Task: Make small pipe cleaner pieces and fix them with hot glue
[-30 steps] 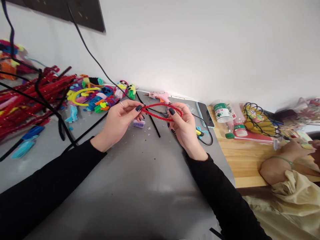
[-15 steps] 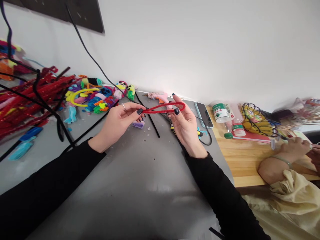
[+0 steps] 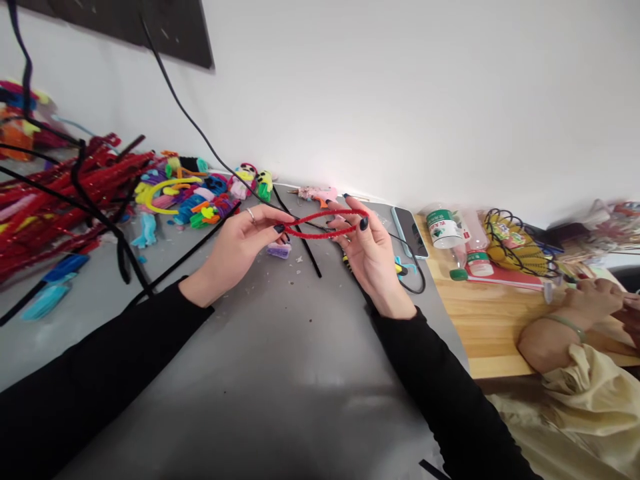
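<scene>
A red pipe cleaner (image 3: 320, 235), bent into a long loop, is stretched between my two hands above the grey table (image 3: 280, 373). My left hand (image 3: 237, 247) pinches its left end between thumb and fingers. My right hand (image 3: 370, 260) holds the rounded right end between thumb and fingertips. Behind the loop lie a pink glue gun (image 3: 320, 194) and a small purple fuzzy piece (image 3: 279, 250). A black pipe cleaner (image 3: 307, 253) lies below it. Yellow-and-black handled pliers (image 3: 347, 263) are partly hidden by my right hand.
Red pipe cleaners (image 3: 95, 183) and colourful fuzzy figures (image 3: 195, 197) crowd the left. A phone (image 3: 410, 231), plastic bottles (image 3: 444, 227) and a yellow basket (image 3: 517, 247) stand right. A black cable (image 3: 185, 117) crosses down the wall. Another person's hand (image 3: 593, 300) is at far right.
The red loop has opened wider, its two strands now farther apart. My fingers have shifted slightly on its right end. The whole view has moved a little.
</scene>
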`<state>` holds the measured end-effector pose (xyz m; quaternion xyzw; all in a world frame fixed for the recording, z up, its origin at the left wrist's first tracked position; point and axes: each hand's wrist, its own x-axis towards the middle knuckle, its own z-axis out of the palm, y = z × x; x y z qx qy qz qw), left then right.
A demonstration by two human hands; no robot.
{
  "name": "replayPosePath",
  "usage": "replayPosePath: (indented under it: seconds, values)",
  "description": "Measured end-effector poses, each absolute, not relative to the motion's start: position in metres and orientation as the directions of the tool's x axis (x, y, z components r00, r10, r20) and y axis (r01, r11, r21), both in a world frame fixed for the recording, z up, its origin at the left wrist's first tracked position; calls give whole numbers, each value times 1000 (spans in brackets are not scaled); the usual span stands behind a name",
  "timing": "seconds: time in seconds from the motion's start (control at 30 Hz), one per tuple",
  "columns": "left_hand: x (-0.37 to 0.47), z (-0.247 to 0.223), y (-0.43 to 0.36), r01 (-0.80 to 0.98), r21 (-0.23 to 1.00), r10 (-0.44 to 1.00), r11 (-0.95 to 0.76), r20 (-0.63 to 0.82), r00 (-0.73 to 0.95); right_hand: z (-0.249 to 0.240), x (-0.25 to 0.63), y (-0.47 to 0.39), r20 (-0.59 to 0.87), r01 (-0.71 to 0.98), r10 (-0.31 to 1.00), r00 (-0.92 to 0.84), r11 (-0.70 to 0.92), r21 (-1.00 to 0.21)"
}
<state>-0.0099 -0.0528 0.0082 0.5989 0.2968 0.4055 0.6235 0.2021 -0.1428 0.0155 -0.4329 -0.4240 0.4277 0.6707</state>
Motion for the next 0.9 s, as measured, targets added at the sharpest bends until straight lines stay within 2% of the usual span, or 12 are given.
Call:
replayPosePath:
  seconds: [0.17,0.67,0.9]
  values:
    - [-10,7,-52,-147,985,863,-90,151,482,14,203,-142,181,-161,924,336,245,-956]
    - [-7,13,-60,48,951,842,-306,246,481,10,206,-137,151,-231,879,452,279,-932]
    - [-6,13,-60,16,945,841,-325,282,463,9,207,-137,136,-263,880,455,278,-924]
